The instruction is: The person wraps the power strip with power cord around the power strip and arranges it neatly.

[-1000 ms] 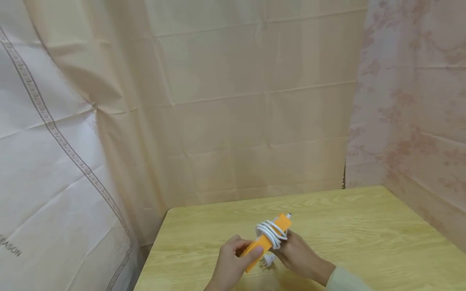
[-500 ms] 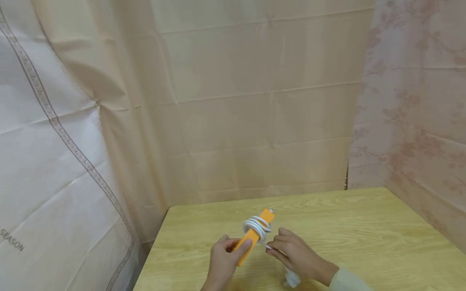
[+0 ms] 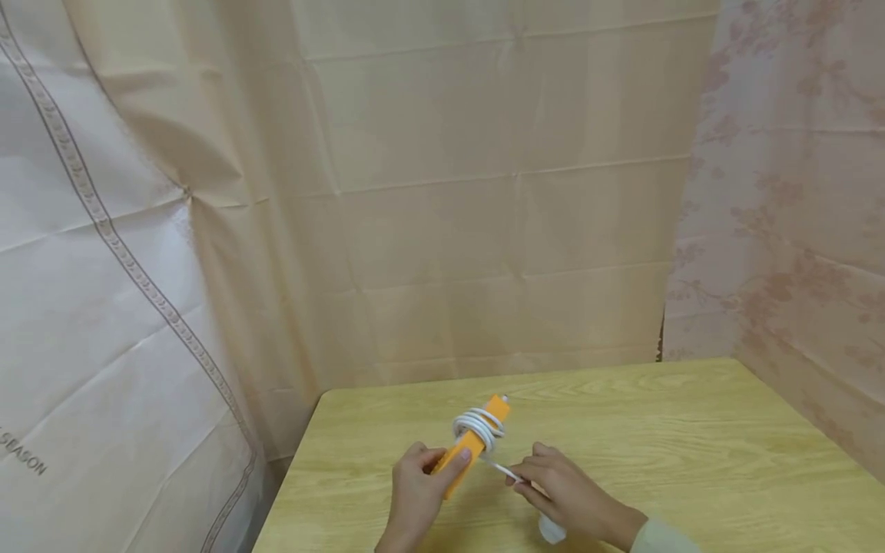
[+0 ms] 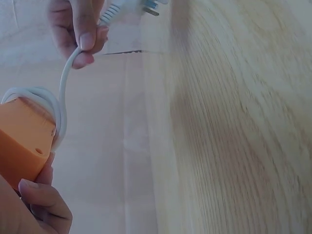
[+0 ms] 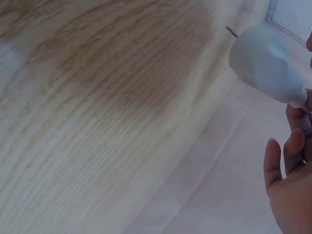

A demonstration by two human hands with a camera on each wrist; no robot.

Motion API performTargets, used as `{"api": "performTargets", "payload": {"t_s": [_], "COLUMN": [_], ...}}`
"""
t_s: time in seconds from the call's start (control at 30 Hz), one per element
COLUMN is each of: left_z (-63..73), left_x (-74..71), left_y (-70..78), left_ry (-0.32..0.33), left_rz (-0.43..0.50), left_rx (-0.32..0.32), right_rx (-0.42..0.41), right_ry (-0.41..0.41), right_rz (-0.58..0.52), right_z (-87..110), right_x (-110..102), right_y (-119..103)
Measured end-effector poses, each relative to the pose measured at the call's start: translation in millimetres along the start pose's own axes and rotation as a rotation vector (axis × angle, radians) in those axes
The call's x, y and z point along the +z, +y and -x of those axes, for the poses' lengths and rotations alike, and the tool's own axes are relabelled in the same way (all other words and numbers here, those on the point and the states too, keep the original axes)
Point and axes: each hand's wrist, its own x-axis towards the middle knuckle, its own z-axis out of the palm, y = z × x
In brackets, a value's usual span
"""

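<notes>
My left hand (image 3: 418, 488) grips the lower end of an orange power strip (image 3: 465, 452), thumb across its face, and holds it slanted above the table. White cord (image 3: 477, 425) is wound in several loops around the strip's upper half. From the loops a short length runs to my right hand (image 3: 567, 491), which pinches it between thumb and fingers, clear in the left wrist view. Below that hand hangs the white plug (image 3: 551, 528). The right wrist view shows the plug (image 5: 265, 63) from behind, one metal prong sticking out. The strip's sockets are hidden.
A wood-grain table (image 3: 657, 438) lies under both hands. Beige curtain (image 3: 484, 230) hangs behind it, a floral pink cloth (image 3: 795, 230) on the right, and a pale cloth with a patterned stripe (image 3: 104, 346) on the left.
My right hand has come from behind the coils out to the right, drawing a length of cord taut with the plug hanging. The strip and left hand have shifted slightly left.
</notes>
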Motion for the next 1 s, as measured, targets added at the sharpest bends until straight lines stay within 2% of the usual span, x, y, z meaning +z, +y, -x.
{"api": "performTargets", "payload": {"t_s": [0.23, 0.43, 0.6, 0.8, 0.9, 1.0], "left_z": [-3.1, -3.0, -0.4, 2.6, 5.5, 10.6], "left_x": [0.9, 1.3, 2.1, 3.1, 3.7, 3.4], "left_y": [-0.9, -4.3, -6.7, -6.5, -5.6, -5.3], "left_ry": [0.015, 0.015, 0.014, -0.010, -0.031, -0.058], "left_rz": [-0.029, -0.108, -0.230, -0.347, -0.445, -0.574], "left_rx": [0.025, 0.067, 0.130, 0.139, 0.189, 0.250], "right_rx": [-0.014, -0.033, -0.059, -0.168, -0.215, -0.241], "right_ry": [0.006, 0.014, 0.042, 0.128, 0.172, 0.182], "right_rz": [0.003, 0.003, 0.047, 0.144, 0.213, 0.277], "right_z": [1.4, 1.6, 2.2, 0.6, 0.7, 1.1], "right_x": [-2, -3, -3, 0, 2, 2], "right_y": [-1, -4, -5, -4, -4, -4]}}
